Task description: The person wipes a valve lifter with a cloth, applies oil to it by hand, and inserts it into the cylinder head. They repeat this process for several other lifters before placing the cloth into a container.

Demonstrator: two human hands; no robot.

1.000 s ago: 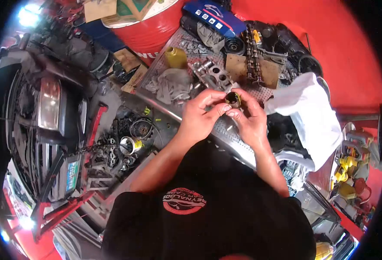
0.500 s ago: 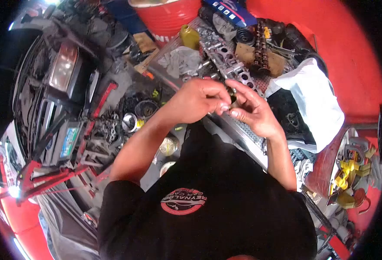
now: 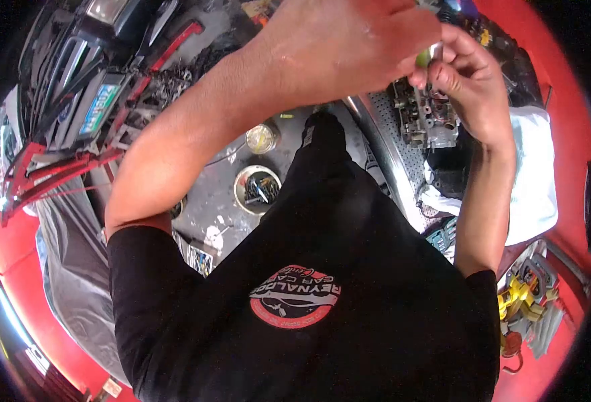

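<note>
Hands meet high up, just above the cylinder head (image 3: 424,119), which lies on the steel bench (image 3: 382,144). The right hand (image 3: 468,75) has its fingers curled tight, pinching a small greenish, shiny piece (image 3: 426,56) at their tips. The left hand (image 3: 349,41) shows its back, fingers bent over and reaching the same piece; whether it grips the piece cannot be told, since its fingertips are hidden. Right of the cylinder head lies a white cloth (image 3: 535,184). Left of it, on the floor, stand a tin (image 3: 260,137) and a bowl (image 3: 238,184) of small parts, with a car front (image 3: 97,107) further left.
</note>
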